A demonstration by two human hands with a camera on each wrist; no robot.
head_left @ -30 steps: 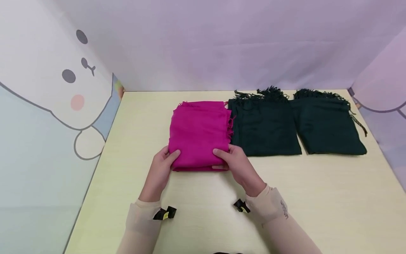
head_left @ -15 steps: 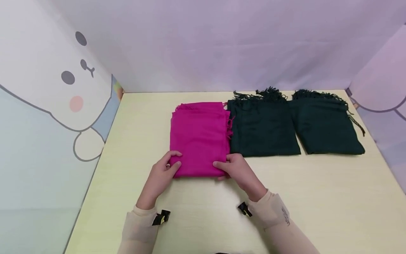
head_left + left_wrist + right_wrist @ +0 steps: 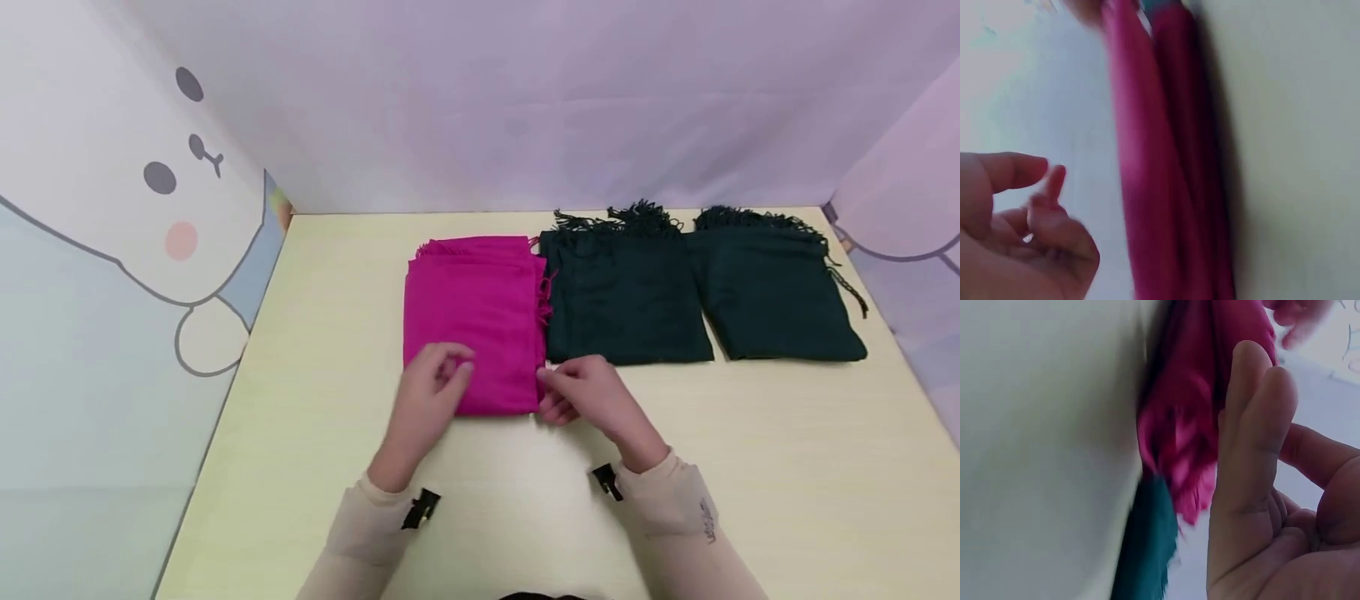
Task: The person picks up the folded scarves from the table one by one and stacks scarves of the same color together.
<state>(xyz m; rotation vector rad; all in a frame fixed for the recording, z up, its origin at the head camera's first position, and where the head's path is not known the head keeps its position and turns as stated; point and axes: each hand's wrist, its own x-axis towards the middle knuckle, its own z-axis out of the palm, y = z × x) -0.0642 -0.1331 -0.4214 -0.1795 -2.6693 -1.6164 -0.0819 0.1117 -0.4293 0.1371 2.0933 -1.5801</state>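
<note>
A folded magenta scarf [image 3: 480, 308] with a fringe along its right side lies flat on the table. My left hand [image 3: 429, 400] is over its front left corner, fingers loosely bent and holding nothing. In the left wrist view that hand [image 3: 1029, 219] is apart from the folded layers [image 3: 1160, 156]. At the front right corner is my right hand [image 3: 592, 396], its fingertips right by the scarf's edge. The right wrist view shows its fingers [image 3: 1254, 444] extended with no cloth between them and the thumb.
Two folded dark green scarves [image 3: 626, 300] [image 3: 776, 296] with fringes at the back lie in a row to the right, the nearer one against the magenta scarf. A pale table [image 3: 337, 300] bears them all. A lilac cloth backdrop [image 3: 525, 108] stands behind.
The magenta scarf has been drawn slightly towards me and its front smoothed flat. Both hands have let go of its front corners; the left has moved right over the cloth, the right outward.
</note>
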